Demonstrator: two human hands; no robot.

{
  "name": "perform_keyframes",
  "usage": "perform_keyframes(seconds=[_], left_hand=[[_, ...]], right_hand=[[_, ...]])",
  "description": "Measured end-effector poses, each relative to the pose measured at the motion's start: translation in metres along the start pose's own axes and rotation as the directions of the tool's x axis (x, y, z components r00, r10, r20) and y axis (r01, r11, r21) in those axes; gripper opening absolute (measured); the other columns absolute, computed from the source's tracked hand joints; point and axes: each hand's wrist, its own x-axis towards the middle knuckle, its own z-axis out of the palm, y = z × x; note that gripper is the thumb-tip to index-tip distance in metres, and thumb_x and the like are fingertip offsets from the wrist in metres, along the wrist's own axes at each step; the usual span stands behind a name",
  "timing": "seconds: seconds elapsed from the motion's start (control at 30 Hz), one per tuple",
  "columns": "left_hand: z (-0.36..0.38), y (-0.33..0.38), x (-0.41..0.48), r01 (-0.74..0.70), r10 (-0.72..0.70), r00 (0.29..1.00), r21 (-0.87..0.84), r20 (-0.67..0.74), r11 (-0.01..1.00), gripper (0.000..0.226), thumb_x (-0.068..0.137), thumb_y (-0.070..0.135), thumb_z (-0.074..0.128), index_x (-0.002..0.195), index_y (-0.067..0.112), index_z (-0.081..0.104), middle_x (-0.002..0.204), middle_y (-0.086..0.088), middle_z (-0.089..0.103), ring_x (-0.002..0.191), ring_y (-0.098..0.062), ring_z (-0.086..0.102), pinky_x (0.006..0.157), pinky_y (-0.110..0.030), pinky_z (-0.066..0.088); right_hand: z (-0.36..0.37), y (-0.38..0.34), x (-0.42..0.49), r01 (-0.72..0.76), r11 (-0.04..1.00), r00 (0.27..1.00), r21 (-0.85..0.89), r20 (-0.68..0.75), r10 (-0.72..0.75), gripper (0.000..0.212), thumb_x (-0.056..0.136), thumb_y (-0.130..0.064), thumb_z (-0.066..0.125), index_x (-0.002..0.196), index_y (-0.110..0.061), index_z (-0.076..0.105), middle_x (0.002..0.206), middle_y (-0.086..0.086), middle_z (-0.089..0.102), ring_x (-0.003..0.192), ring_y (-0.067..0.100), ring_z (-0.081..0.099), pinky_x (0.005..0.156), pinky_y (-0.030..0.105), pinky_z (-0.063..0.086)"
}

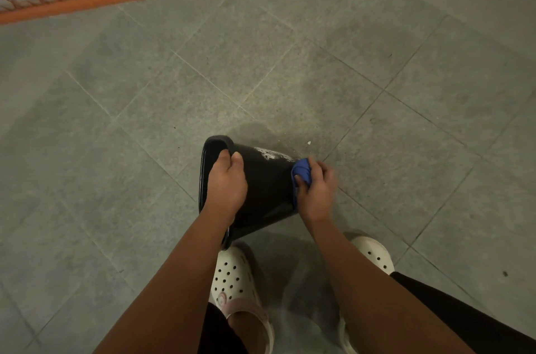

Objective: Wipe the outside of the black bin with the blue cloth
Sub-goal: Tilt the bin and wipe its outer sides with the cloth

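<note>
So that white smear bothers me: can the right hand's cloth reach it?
Probably yes. The white smear lies bare on the black bin, beside the blue cloth in the right hand; the left hand grips the rim, clear of it.

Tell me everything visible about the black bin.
The glossy black plastic bin is tapered and tipped on its side, open rim facing left, narrower base to the right. A white foamy smear marks its upper wall near the base. The left hand grips the rim; the right hand holds a crumpled blue cloth against the base end.
</note>
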Motion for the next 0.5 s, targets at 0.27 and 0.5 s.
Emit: perform_keyframes(seconds=[0.27,0.5], left_hand=[[0.013,-0.005,-0.016,-0.182,0.186,0.979,0.052,-0.085,0.982,0.038,0.101,0.035,0.029,0.102,0.010,0.057,0.079,0.008,0.057,0.075,0.000,0.055,0.068,-0.013,0.040],[0.012,-0.010,-0.010,-0.204,0.214,0.975,0.160,-0.050,0.966,0.042,0.100,0.040,0.026,0.123,0.015,0.051,0.103,-0.001,0.060,0.096,-0.009,0.057,0.083,-0.023,0.044]], right_hand=[[0.006,0.011,-0.015,-0.012,0.998,0.999,-0.060,0.034,0.014,0.065,0.091,-0.018,0.053,0.146,-0.010,0.018,0.151,0.014,0.020,0.138,0.027,0.021,0.114,0.041,0.021],[0.012,0.007,-0.024,-0.050,0.999,0.998,-0.011,-0.035,0.050,0.060,0.087,-0.003,0.054,0.141,-0.007,0.030,0.150,0.014,0.026,0.139,0.027,0.023,0.112,0.030,0.016]])
